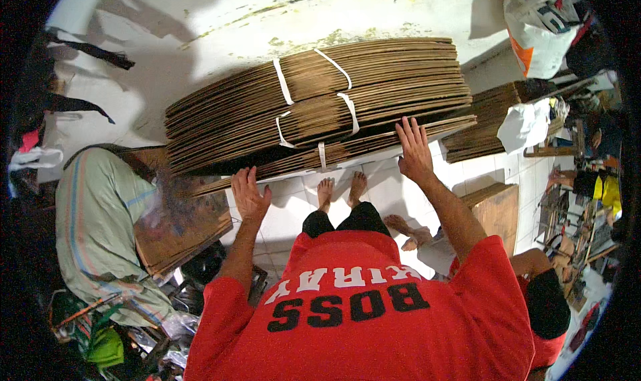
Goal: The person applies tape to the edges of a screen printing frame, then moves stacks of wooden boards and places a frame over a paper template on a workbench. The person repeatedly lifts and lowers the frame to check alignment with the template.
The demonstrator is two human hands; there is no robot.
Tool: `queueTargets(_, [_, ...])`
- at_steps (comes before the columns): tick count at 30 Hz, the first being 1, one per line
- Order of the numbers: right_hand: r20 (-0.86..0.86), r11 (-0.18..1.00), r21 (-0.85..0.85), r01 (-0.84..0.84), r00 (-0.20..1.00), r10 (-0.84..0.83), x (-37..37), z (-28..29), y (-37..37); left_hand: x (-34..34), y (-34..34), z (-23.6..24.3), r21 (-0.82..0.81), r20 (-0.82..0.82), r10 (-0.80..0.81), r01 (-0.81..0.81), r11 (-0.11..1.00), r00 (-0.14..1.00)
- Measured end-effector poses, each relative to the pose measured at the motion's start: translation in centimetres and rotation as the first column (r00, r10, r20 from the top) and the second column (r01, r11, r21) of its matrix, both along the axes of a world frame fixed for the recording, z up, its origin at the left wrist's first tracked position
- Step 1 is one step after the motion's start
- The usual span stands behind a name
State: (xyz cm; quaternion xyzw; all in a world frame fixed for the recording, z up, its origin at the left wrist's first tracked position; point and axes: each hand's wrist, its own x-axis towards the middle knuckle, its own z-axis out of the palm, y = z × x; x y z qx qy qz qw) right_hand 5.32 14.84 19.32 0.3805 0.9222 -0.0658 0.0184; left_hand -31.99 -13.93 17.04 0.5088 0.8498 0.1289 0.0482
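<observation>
Tied stacks of flat brown cardboard [314,80] with white straps lean against the pale wall. In front of them is a thinner strapped cardboard bundle [354,147] with a pale front face. My left hand [250,195] rests on this bundle's near edge toward its left end, fingers slightly bent and apart, thumb out. My right hand [414,147] lies on the same bundle farther right, its fingers stretched over the top edge. My bare feet show on the white tiles below the bundle.
A striped sack [93,227] and wooden board [180,234] are left; another cardboard stack [474,134], wooden box [497,217] and hanging bag [534,30] are right. Another person's bare foot [417,237] and knee [544,281] show beside me. Cluttered tools [581,234] line the right side.
</observation>
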Motion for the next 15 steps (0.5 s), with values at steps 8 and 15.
queueTargets(8, [0.196, 0.997, -0.069, 0.033, 0.980, -0.019, 3.8, -0.6, -1.9, -6.1, -2.7, -1.0, -0.454, 0.161, -0.182, 0.236, 0.859, 0.970])
queueTargets(15, [0.363, 0.932, -0.360, -0.036, 0.915, 0.176, 8.4, -3.0, -3.8, -4.2, -10.1, -3.7, -0.616, 0.278, -0.486, 0.542, 0.572, 0.829])
